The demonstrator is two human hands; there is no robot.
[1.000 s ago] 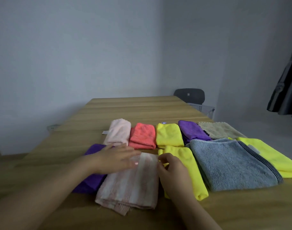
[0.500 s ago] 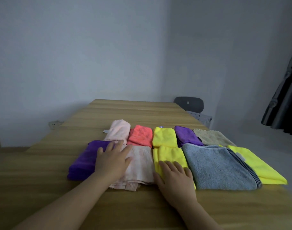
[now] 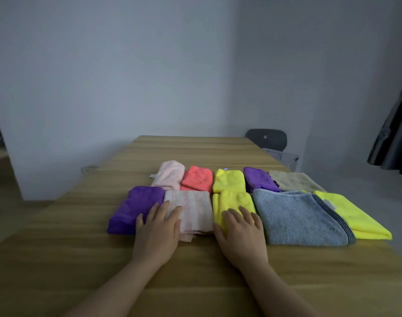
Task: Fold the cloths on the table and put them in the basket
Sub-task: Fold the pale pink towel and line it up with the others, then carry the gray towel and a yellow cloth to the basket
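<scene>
Both hands lie flat with straight fingers, spread a little, and they hold nothing. The left hand (image 3: 157, 229) rests on two cloths at once. Its fingers lie over the near part of the purple cloth (image 3: 136, 209) and the striped cloth (image 3: 193, 207), which touch side by side. The right hand (image 3: 241, 232) rests on the near end of the yellow cloth (image 3: 232, 200), just right of the striped cloth.

All the cloths sit folded on the table (image 3: 195, 149) in two rows. The front row goes purple cloth, striped cloth, yellow cloth, then the grey towel (image 3: 296, 218), and last the big yellow cloth (image 3: 355, 218), which pokes out from under the towel's right edge. The back row goes pink cloth (image 3: 170, 173), red cloth (image 3: 197, 179), back yellow cloth (image 3: 229, 180), back purple cloth (image 3: 259, 179) and tan cloth (image 3: 293, 181). The two rows touch each other.

Behind the far right corner of the table stands a dark chair (image 3: 267, 139). Just below it is a white thing with holes (image 3: 280, 155). I cannot tell if that is the basket. A dark curtain (image 3: 394, 133) hangs at the right edge.
</scene>
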